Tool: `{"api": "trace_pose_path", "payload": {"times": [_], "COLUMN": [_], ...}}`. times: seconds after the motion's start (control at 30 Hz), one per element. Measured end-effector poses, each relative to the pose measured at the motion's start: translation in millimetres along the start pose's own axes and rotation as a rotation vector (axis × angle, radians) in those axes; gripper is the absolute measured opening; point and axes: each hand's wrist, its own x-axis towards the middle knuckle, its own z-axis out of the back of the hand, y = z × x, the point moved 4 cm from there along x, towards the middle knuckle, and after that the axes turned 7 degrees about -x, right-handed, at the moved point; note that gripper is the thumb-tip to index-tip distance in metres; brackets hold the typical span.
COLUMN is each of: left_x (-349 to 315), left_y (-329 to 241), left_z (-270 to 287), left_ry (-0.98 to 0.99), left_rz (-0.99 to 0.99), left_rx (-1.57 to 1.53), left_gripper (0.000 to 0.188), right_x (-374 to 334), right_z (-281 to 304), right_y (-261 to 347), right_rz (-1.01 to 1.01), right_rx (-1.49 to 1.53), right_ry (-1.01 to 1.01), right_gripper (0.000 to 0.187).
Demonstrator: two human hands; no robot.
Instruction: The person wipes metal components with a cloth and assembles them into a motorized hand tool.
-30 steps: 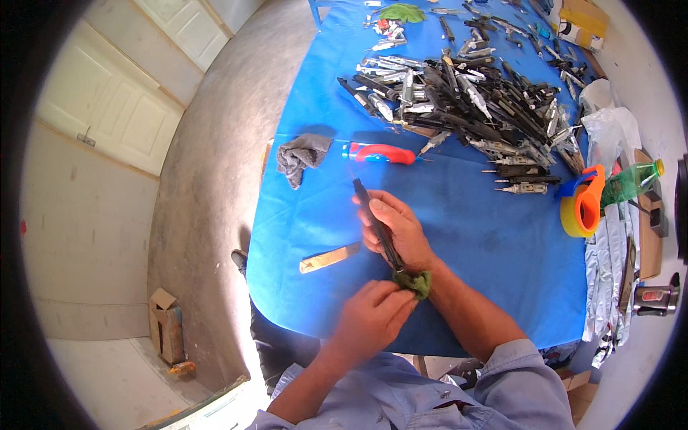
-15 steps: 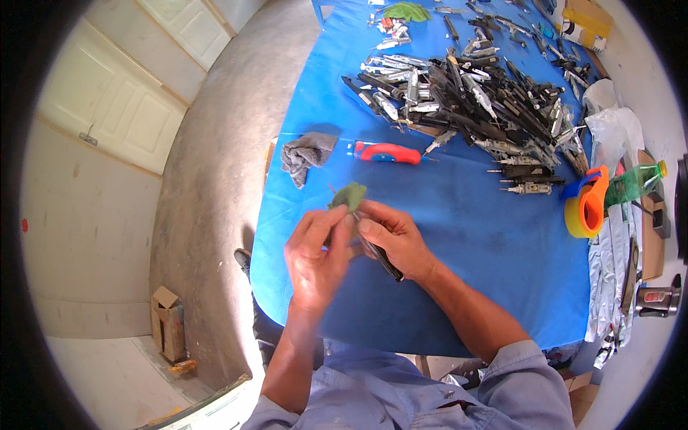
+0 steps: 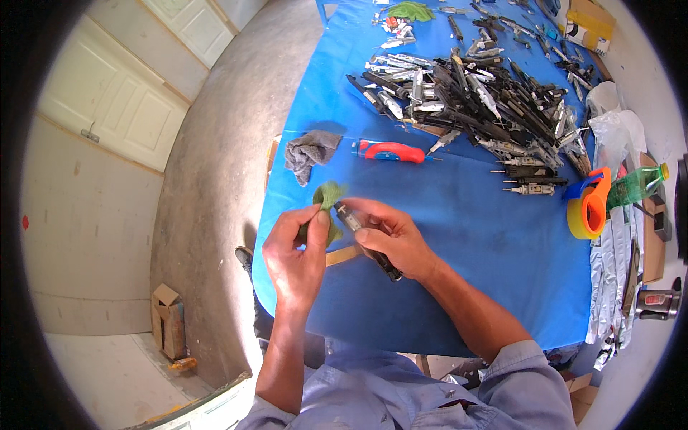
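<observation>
Held over the near part of the blue-covered table (image 3: 459,287) is a slim black-and-silver pen-shaped mechanism (image 3: 352,218), tilted with its dark end toward me. My right hand (image 3: 393,239) grips it along its body. My left hand (image 3: 296,247) pinches a small green cloth (image 3: 329,195) between thumb and fingers, just left of the mechanism's upper end. Whether cloth and mechanism touch I cannot tell. A tan strip (image 3: 344,255) lies below, between the hands.
Beyond my hands lie a grey rag (image 3: 309,154) and a red-handled screwdriver (image 3: 391,151). A large heap of similar mechanisms (image 3: 480,100) fills the far side. At right are tape rolls (image 3: 586,215) on an orange holder and a green bottle (image 3: 638,185).
My left hand has shifted left with the green cloth, away from the mechanism's tip. The mechanism's silver upper part now shows. My right hand has barely moved.
</observation>
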Motion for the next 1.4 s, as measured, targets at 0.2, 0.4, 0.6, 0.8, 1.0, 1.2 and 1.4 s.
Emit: {"api": "trace_pose_path", "payload": {"times": [0.2, 0.4, 0.6, 0.8, 1.0, 1.2, 1.4], "left_x": [-5.7, -29.9, -23.8, -4.9, -22.3, -31.4, -7.6], "left_y": [-2.2, 0.2, 11.1, -3.1, 5.4, -3.4, -11.7], "left_z": [-20.8, -15.4, 11.8, -10.8, -16.0, -3.3, 10.4], "left_ry": [0.129, 0.144, 0.029, 0.104, 0.129, 0.126, 0.024], "left_rz": [-0.159, -0.114, 0.078, -0.197, -0.19, -0.084, -0.11], "left_rx": [0.162, 0.062, -0.044, 0.176, 0.173, 0.111, 0.165], "left_gripper": [0.011, 0.007, 0.01, 0.012, 0.01, 0.01, 0.012], "right_x": [-0.8, 3.3, 0.7, 1.2, -0.2, -0.8, -2.9], "right_z": [1.0, 0.3, 1.0, -1.6, 0.1, -7.2, -13.4], "right_y": [-3.4, -9.8, -9.0, -6.9, -6.4, -4.7, 4.6], "right_rz": [0.006, 0.043, -0.033, 0.012, 0.011, -0.033, -0.08], "right_rx": [0.088, 0.026, -0.038, -0.096, -0.194, -0.122, -0.129], "right_ry": [0.002, -0.033, -0.063, -0.034, -0.045, -0.041, 0.009], "right_gripper": [0.05, 0.048, 0.044, 0.038, 0.034, 0.041, 0.047]}}
